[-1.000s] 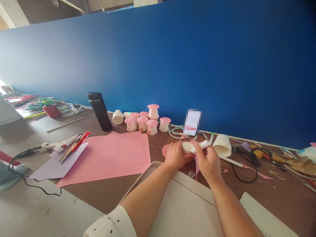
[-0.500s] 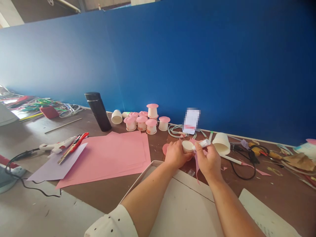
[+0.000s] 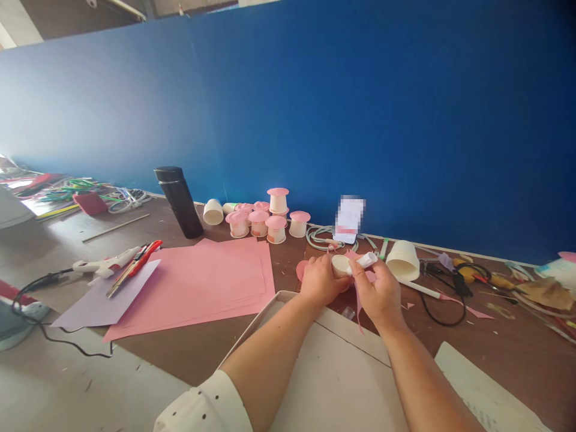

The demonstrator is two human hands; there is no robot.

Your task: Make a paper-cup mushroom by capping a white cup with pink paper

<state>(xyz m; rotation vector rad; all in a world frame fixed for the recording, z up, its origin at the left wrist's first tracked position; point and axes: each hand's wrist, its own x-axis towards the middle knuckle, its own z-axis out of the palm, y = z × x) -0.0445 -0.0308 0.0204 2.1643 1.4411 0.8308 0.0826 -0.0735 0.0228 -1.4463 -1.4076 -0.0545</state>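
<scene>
My left hand [image 3: 320, 281] is wrapped round a small white paper cup [image 3: 341, 264], its pale round end facing up. In my right hand [image 3: 380, 294] is a white glue stick [image 3: 366, 260], pinched between thumb and fingers. Its lower end meets the cup's round end at the edge; the exact contact is partly hidden by my thumb. Beneath both hands lie cut pink paper scraps [image 3: 359, 306], and a pink paper disc [image 3: 301, 270] shows beside my left hand.
Several cups with pink paper tops [image 3: 276, 228] stand by the blue partition [image 3: 342, 108]. Left are pink sheets [image 3: 193, 288], a red cutter [image 3: 143, 259], a glue gun [image 3: 108, 264] and a black flask [image 3: 180, 204]. Stacked cups [image 3: 402, 259] and a phone [image 3: 349, 219] lie to the right.
My right hand and the glue stick have shifted slightly left, further over the cup's round end. My left hand keeps its hold on the cup.
</scene>
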